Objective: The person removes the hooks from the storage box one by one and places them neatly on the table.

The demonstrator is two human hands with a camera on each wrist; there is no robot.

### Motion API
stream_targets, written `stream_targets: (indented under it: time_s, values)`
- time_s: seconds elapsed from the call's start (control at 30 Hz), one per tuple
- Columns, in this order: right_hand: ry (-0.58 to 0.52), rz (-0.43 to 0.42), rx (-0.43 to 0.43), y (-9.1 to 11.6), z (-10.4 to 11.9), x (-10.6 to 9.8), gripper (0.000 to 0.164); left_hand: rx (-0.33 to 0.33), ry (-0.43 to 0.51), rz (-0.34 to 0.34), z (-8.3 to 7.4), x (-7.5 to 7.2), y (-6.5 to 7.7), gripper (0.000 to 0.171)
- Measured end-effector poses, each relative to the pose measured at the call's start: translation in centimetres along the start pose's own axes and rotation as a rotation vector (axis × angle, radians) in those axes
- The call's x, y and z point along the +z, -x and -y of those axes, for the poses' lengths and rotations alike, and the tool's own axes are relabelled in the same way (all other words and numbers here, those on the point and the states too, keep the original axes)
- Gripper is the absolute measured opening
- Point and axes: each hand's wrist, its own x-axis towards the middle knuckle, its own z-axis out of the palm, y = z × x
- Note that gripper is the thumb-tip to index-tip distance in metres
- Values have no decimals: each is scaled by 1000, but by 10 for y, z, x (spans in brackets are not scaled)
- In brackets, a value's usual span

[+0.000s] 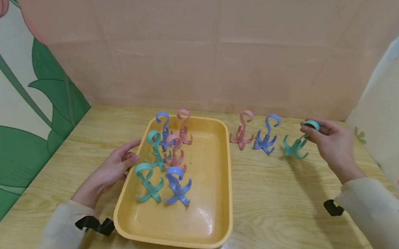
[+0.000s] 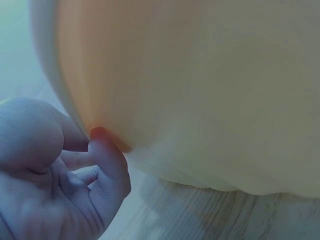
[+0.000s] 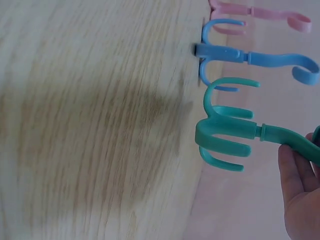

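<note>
My right hand (image 1: 335,147) pinches a green four-claw hanging hook (image 1: 294,149) by its curved top. In the right wrist view the hook's claws point up around its stem, and its base is close over the wooden table. Just left of it stand a blue four-claw hook (image 1: 265,142) and a pink one (image 1: 241,136), both upright. At the left side of a yellow tray (image 1: 228,210), my left hand (image 1: 115,166) holds the rim. In the left wrist view its fingertips are against the tray wall (image 2: 200,100).
Several more hooks stand in the tray's left half, such as a green hook (image 1: 149,188), a blue hook (image 1: 178,190) and a pink hook (image 1: 182,133). A pink-covered wall (image 1: 211,52) rises behind the table (image 1: 272,231). Printed panels flank both sides.
</note>
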Motion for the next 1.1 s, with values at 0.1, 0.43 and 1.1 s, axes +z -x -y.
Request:
stream_targets:
  time_s: [0.1,0.43,1.1]
  values:
    - [-75,-12,11,-7,-3,8,24,-4,1,-6,0,-1,2,60]
    - [-197,12,69,-15,-6,14,19,-9,-9,1,2,-4,4,60]
    - [-219,28,115,-10,-25,8,29,-12,7,0,4,0,-2,60]
